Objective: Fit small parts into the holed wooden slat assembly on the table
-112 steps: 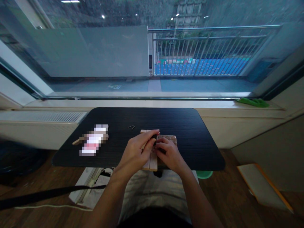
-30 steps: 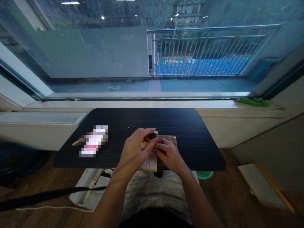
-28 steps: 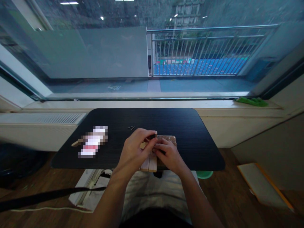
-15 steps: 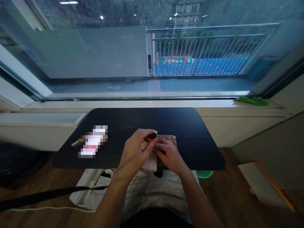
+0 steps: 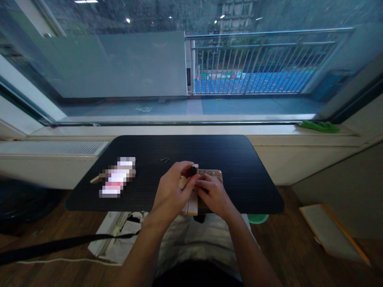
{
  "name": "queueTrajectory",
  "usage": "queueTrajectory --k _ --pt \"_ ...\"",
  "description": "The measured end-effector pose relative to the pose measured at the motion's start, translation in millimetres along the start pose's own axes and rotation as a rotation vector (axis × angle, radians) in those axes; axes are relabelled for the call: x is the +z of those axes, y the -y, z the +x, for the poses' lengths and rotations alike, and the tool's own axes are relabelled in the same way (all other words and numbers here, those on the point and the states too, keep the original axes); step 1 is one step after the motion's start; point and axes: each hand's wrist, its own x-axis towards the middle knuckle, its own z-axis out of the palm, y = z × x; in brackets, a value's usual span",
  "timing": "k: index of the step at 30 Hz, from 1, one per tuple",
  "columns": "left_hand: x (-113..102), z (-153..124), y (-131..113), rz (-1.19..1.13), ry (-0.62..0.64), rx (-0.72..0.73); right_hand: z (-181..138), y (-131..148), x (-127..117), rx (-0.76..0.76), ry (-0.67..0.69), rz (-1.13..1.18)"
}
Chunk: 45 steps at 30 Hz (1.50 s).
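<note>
My left hand (image 5: pixel 173 186) curls its thumb and fingers around a small black rounded piece (image 5: pixel 193 171). Its kind is not clear; it could be the end of a handle. Under both hands lies a pale wooden piece (image 5: pixel 192 206) with a lengthwise line, reaching the table's near edge. My right hand (image 5: pixel 213 193) is closed, its fingertips meeting close to my left thumb; whatever they pinch is hidden. Beside the wood and partly beneath my right hand is a brown block (image 5: pixel 217 173) with a shiny surface.
Two or so thin nails or screws (image 5: pixel 165 160) lie on the dark table (image 5: pixel 239 159) beyond my left hand. At the left are a pixelated item (image 5: pixel 118 177) and a wooden stick (image 5: pixel 96 179). Past the table stands a window sill (image 5: pixel 209 130) with a green cloth (image 5: pixel 319 126).
Both hands keep almost the same place and grip. The black piece shows slightly more of its rounded end, as if tilted or turned a little. The view has shifted minimally.
</note>
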Motion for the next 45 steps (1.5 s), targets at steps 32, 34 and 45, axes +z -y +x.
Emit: queueTrajectory --k 32,34,45 --pt "-2.1 -2.3 -0.4 -0.021 0.004 0.085 0.3 2.1 -4.4 0.048 -0.061 0.202" --pt "-1.9 -2.6 -0.7 -0.028 0.005 0.076 0.1 2.3 -4.7 0.045 -0.057 0.191" --pt "0.0 -2.4 -3.0 -0.077 0.015 0.038 0.8 1.3 -5.2 0.030 0.017 0.076"
